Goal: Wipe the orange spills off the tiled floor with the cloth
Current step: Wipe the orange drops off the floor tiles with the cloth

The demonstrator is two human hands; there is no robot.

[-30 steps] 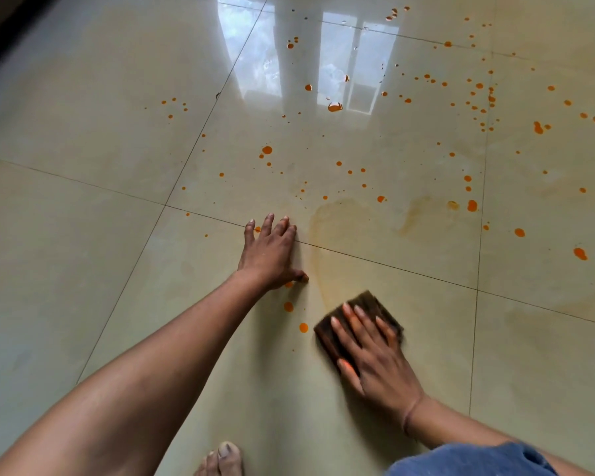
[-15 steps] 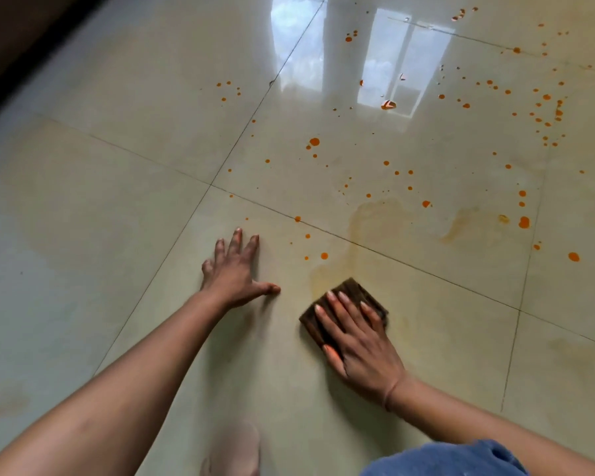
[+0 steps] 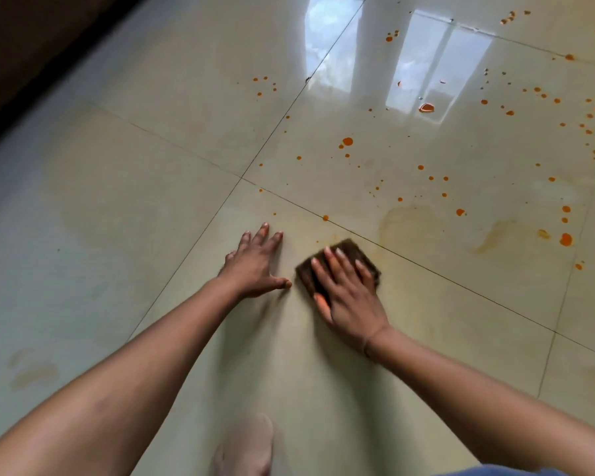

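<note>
Head view, looking down at a glossy cream tiled floor [image 3: 145, 214]; both bare forearms reach forward from the bottom edge. Right hand [image 3: 349, 297] lies flat on the cloth [image 3: 353, 248], fingers straight and slightly spread, pressing it to the tile, not curled round it; the cloth is dark brown, folded small, and sits just below a grout line near the frame's middle, with one corner showing beyond the fingertips. Left hand [image 3: 255, 266] rests palm-down on the bare tile just beside the cloth, fingers splayed and relaxed, thumb pointing towards it, holding nothing. Orange spills [image 3: 347, 141] dot the tiles beyond the hands, thickest towards the upper right; pale yellowish smears [image 3: 406, 221] mark the tile just past the grout line. Window reflection [image 3: 426, 63] glares at the top; dark strip [image 3: 31, 46] runs along the upper left edge. Bare foot [image 3: 246, 444] at the bottom centre, blurred; scrap of blue fabric [image 3: 495, 471] at the lower right edge.
</note>
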